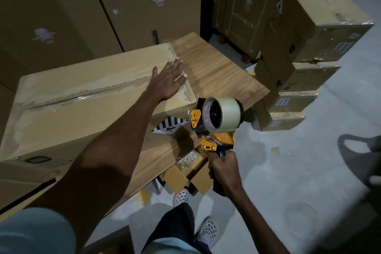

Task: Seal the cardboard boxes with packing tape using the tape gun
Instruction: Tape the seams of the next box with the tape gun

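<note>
On table (216, 68): your left hand (168, 80) flat, fingers straight, on cardboard box (82, 99), seam running left-right; your right hand (223, 168) grips tape gun (214, 123), roll up; handle hidden.

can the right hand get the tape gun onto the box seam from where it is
Probably yes. The right hand grips the tape gun just off the box's near corner, nothing between them. The left hand lies flat over the seam's end and may need to shift.
</note>
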`<state>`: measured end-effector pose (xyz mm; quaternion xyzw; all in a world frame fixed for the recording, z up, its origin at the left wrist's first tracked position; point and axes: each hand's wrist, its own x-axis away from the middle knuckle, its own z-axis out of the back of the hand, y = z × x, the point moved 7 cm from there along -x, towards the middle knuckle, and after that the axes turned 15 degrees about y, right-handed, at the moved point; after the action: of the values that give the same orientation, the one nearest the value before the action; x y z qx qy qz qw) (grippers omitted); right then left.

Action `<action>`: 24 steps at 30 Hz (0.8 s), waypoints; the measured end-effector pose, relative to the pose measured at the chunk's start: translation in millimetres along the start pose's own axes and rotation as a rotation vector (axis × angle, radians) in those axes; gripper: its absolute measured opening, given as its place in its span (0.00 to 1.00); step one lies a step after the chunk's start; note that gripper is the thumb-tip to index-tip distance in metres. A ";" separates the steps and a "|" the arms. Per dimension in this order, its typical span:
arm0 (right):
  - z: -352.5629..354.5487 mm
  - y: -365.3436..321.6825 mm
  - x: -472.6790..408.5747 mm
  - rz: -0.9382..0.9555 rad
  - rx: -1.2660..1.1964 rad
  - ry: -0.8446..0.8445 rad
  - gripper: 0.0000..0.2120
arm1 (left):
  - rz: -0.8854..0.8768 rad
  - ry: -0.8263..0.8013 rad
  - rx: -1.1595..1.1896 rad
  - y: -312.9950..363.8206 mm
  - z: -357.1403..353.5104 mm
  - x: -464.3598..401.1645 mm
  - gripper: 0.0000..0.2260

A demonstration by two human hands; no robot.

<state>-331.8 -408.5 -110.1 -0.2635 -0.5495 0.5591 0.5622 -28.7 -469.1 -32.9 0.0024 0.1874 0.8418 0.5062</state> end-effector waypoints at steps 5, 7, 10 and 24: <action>11.9 0.0 -3.4 0.156 0.276 0.094 0.14 | -0.011 -0.004 0.008 -1.3 0.3 -0.8 0.28; 3.4 -3.8 -5.7 0.139 0.234 0.070 0.12 | -0.020 -0.005 -0.005 0.1 0.3 -0.6 0.29; -9.9 2.7 -13.5 0.008 0.063 0.037 0.16 | -0.015 -0.003 -0.005 -1.6 0.9 -3.2 0.28; 20.0 14.2 -48.6 -0.356 -0.162 0.049 0.10 | 0.005 0.033 0.020 -5.6 4.8 -9.5 0.30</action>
<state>-343.7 -456.1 -133.6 -0.2201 -0.6170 0.3983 0.6421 -18.3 -473.4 -28.5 -0.0060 0.2040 0.8411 0.5009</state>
